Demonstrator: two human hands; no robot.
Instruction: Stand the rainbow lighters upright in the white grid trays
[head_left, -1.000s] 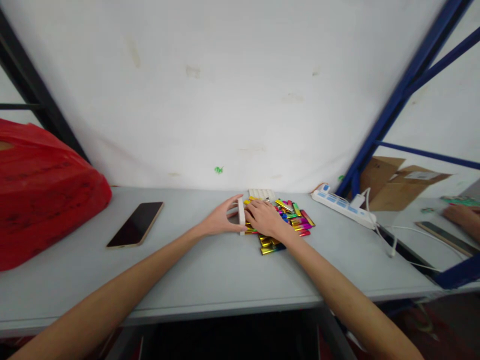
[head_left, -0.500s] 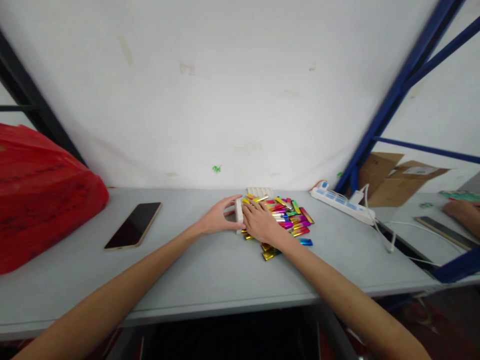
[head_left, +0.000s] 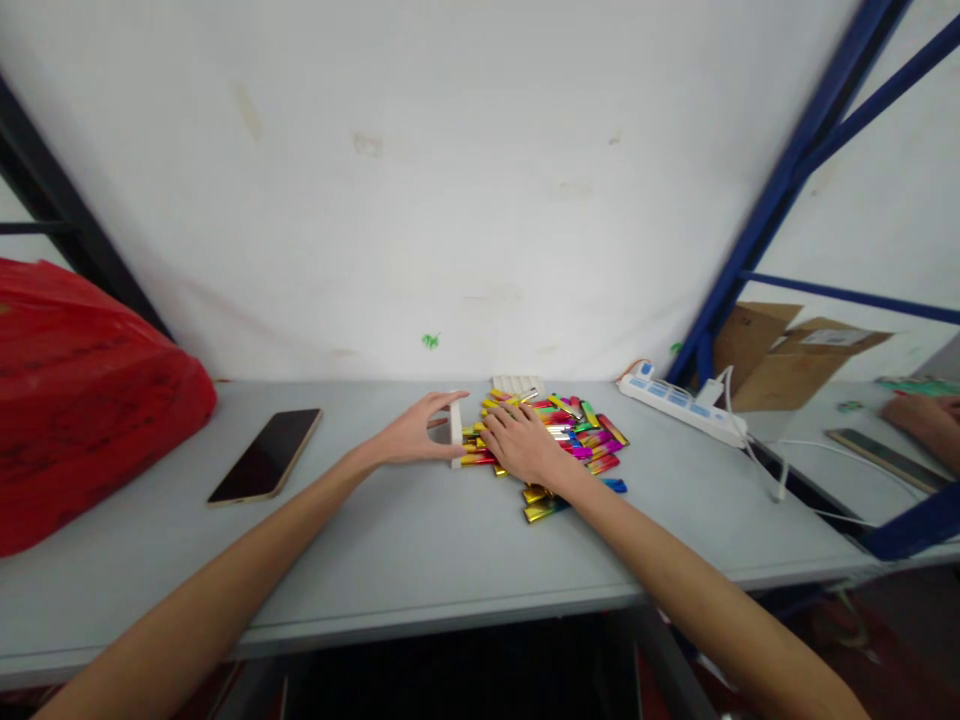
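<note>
My left hand (head_left: 416, 432) grips a narrow white plastic holder (head_left: 456, 432) by its two ends, thumb in front and fingers behind. Several shiny multicoloured lighter-like sticks (head_left: 474, 460) run side by side from the holder toward my right hand; whether they sit inside it cannot be made out. Flat on top of them rests my right hand (head_left: 519, 440), its fingers stretched out to the left. Around and under that hand spreads a loose pile of similar sticks (head_left: 592, 440) in gold, red, pink, green and blue.
Behind the pile lies a white slotted tray (head_left: 517, 384). To the left are a phone (head_left: 266, 455) and a red plastic bag (head_left: 97, 400). A power strip (head_left: 682, 408) with cables, blue rack posts (head_left: 780, 210) and a cardboard box (head_left: 787, 355) stand right, near another person's hand (head_left: 926, 425).
My left hand has shifted a little left with the white holder, opening a gap where the parallel sticks now show. My right hand stays nearly in place on the pile.
</note>
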